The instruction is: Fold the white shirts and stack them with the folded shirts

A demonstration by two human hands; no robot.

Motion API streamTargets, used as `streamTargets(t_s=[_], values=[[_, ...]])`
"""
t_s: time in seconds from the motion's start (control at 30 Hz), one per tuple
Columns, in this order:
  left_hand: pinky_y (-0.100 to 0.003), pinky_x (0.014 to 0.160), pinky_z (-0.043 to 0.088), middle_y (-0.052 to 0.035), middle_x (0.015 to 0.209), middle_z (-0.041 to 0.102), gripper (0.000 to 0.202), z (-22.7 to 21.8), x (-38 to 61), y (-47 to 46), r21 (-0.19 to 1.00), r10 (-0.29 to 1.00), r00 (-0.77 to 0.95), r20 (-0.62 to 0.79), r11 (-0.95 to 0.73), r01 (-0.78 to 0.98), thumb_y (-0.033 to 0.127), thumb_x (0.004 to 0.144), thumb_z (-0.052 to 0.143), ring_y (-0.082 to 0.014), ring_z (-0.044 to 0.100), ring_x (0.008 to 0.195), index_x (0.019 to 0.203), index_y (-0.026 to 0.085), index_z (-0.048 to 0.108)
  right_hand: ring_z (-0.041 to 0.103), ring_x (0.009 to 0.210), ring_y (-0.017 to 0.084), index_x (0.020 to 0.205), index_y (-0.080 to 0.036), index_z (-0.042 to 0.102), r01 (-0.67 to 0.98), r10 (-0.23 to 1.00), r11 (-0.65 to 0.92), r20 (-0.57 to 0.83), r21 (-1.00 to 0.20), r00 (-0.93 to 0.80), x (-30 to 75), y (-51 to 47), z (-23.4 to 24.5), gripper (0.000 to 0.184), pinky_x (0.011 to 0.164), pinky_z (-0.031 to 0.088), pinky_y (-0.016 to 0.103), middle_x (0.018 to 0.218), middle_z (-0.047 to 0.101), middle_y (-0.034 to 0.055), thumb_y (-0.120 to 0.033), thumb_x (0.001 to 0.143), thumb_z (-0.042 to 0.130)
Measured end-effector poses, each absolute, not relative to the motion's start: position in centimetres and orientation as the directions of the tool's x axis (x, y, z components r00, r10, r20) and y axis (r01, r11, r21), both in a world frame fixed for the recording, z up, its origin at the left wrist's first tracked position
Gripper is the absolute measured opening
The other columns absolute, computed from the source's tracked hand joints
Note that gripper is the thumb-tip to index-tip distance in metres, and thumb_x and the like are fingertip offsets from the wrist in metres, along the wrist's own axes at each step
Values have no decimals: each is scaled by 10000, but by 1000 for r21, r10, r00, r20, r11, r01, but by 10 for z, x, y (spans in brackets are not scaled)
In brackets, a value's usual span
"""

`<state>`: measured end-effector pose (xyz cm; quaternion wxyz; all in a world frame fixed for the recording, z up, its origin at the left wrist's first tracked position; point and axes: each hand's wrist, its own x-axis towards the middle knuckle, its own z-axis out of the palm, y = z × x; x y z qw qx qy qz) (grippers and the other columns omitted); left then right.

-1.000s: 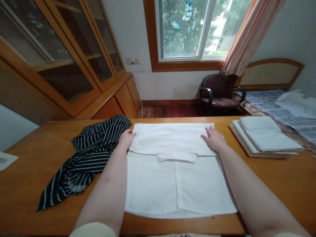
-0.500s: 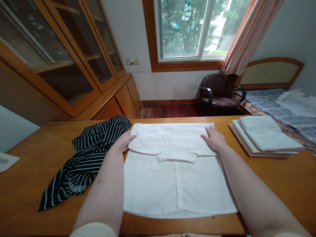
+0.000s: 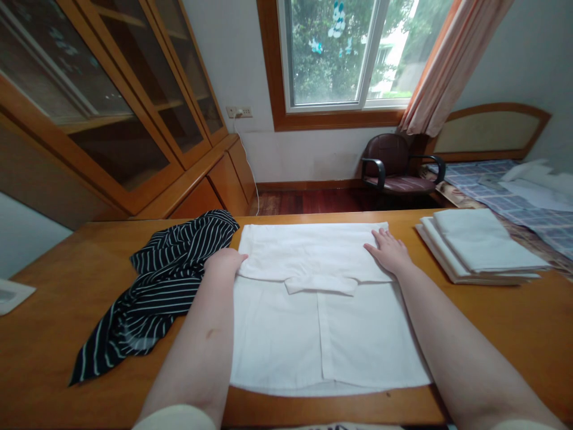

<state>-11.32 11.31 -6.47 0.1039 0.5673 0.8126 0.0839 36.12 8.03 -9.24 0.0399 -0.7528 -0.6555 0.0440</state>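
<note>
A white shirt [image 3: 277, 334] lies flat on the wooden table [image 3: 487, 346], its upper part folded down across the lower part. Its collar piece and front placket show near the middle. My left hand [image 3: 222, 261] is curled at the shirt's left edge, thumb on the cloth; the other fingers are mostly hidden, and it appears to grip the edge. On the folded layer's right end, my right hand [image 3: 390, 252] rests flat with fingers spread. A black cloth with white stripes [image 3: 179, 280] lies crumpled beside my left hand and forearm.
To the right sits a stack of folded white cloths [image 3: 478, 245]. A white object [image 3: 15, 295] is at the table's left edge. Beyond the table stand a glass-door cabinet [image 3: 179, 173], a dark armchair [image 3: 394, 167] and a bed [image 3: 483, 185] with a checked cover.
My left hand has moved slightly toward me and its fingers have curled in at the shirt's edge. The left forearm has shifted right. My right hand stays in place.
</note>
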Motion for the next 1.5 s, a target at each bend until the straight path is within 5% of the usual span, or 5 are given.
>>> streamTargets(t_s=[0.2,0.47,0.77,0.93,1.5], values=[[-462,1062,284,-183,1395,436,566,-58,-56,102,104,978,-50,202,29,994,460,869,403,-320,364,1306,1329,134,457,209,1382,261,1433,-203,314,985,991,-135,-17,-112,134,360,79,-91,666,1078,206,514,1522,233,96,-592,897,236],[-497,1105,144,-86,1536,187,603,-95,-37,115,143,996,86,-15,-82,986,520,912,254,-316,104,1407,1454,254,278,193,1390,250,1442,-200,300,982,988,-156,-21,-110,155,358,79,-92,667,1085,194,509,1526,221,82,-583,900,232],[-443,1023,318,-60,1338,532,468,-71,-49,133,124,998,62,5,-62,990,410,923,258,-279,474,1219,1272,295,549,495,1163,291,1205,-163,576,979,979,-200,33,-37,201,347,96,-80,511,1069,170,507,1245,577,155,-435,925,247],[-499,1111,130,-72,1457,384,507,-86,-53,135,-11,976,51,210,-50,999,276,890,305,-284,275,1355,1376,215,433,393,1257,279,1198,-110,573,983,951,-181,260,18,170,340,110,-85,459,1096,123,464,1317,517,167,-256,918,240],[-631,1023,143,-164,1348,487,648,-44,-65,186,-159,978,52,-201,-85,984,525,730,557,-392,371,1246,1302,222,510,447,1184,297,1298,-67,481,963,986,161,-1,217,-165,342,150,-66,486,1077,157,485,1252,525,190,-146,837,350]])
